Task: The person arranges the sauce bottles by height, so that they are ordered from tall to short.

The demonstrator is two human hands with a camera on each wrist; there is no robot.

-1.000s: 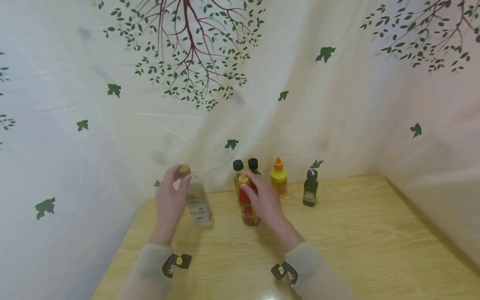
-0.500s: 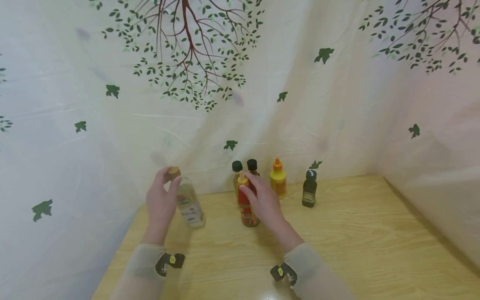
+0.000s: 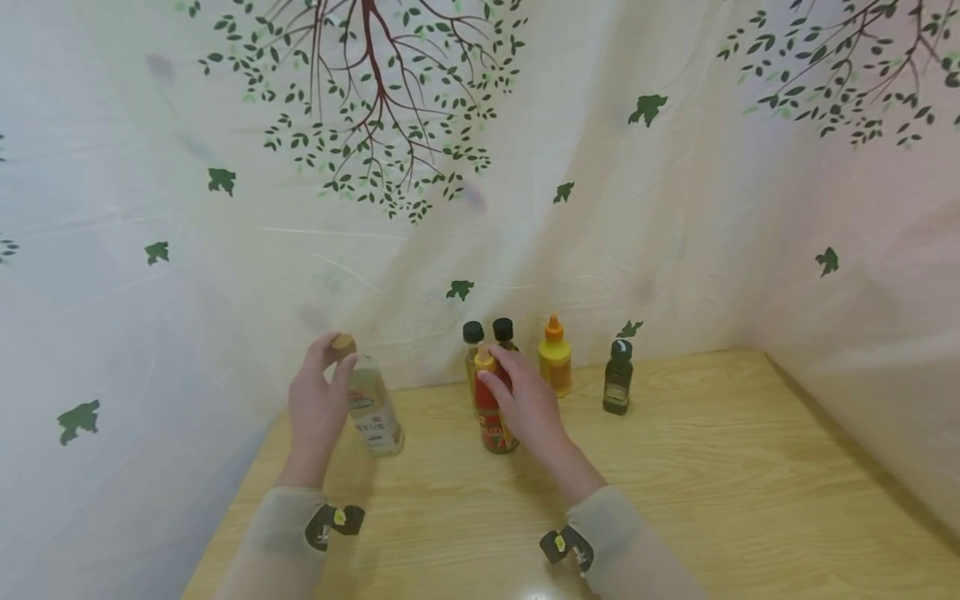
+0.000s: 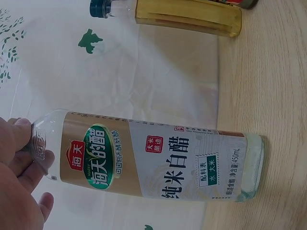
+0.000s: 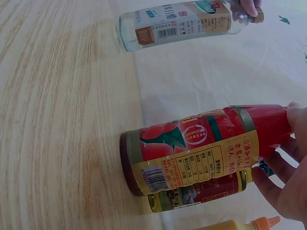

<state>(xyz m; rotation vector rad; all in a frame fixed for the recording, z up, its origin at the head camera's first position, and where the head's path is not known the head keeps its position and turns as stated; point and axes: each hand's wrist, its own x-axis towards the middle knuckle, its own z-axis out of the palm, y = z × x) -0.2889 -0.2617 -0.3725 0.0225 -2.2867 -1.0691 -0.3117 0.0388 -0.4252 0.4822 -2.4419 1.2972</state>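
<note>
1. Right hand [image 3: 531,402] pinches the red sauce bottle [image 5: 201,146] near its top, thumb on one side and fingers round the other. The narrow upper part probably suits such a grip, and it leaves the label uncovered. The bottle stands upright on the wooden table [image 3: 675,500].
2. Left of the red sauce bottle and apart from it, the left hand [image 3: 320,407] grips the clear vinegar bottle [image 4: 153,158] at the neck, likely because the body is broader. It is roughly upright; whether its base touches the table is hard to tell.
3. Well to the right of the red sauce bottle and slightly behind it stands a small dark bottle [image 3: 618,385], untouched.
4. Close behind the red sauce bottle, an amber bottle [image 4: 187,17] and a dark-capped bottle [image 3: 503,330] stand together, partly hidden by it.
5. Behind it to the right is a yellow squeeze bottle [image 3: 555,367], nozzle up, presumably against leaks.
6. Farthest behind it hangs a leaf-patterned curtain [image 3: 315,267].
</note>
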